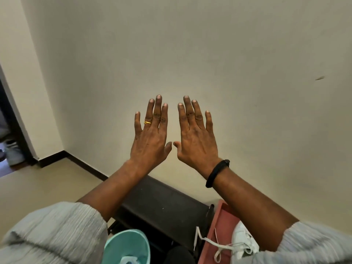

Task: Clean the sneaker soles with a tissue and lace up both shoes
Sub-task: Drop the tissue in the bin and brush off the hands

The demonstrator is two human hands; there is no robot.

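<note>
- Cream-painted wall (228, 54) fills the background above a pale floor with dark skirting; a dark bench (165, 202) stands against it at lower centre.
- Task object: one white sneaker (244, 242) lies at lower right on a red tray (222, 220), partly hidden under the right forearm. Its lace (211, 242) is loose and trails over the tray's edge. A second shoe and a tissue cannot be made out.
- Risk 1: the trailing lace could catch on a descending wrist or on the black wristband (215, 174), dragging the sneaker off the tray.
- Risk 2: the sneaker sits at the very edge of view, so a reach made without looking down could knock the teal container (127, 244) near the bench.
- Risk 3: lacing before the soles are wiped would probably soil the lace.
- Pose: left hand (150, 138) and right hand (196, 141) are raised side by side before the wall, backs toward the camera, well above the sneaker. All fingers are straight and spread, the thumbs nearly meeting; neither hand holds anything. A gold ring (147, 122) sits on the left hand.
</note>
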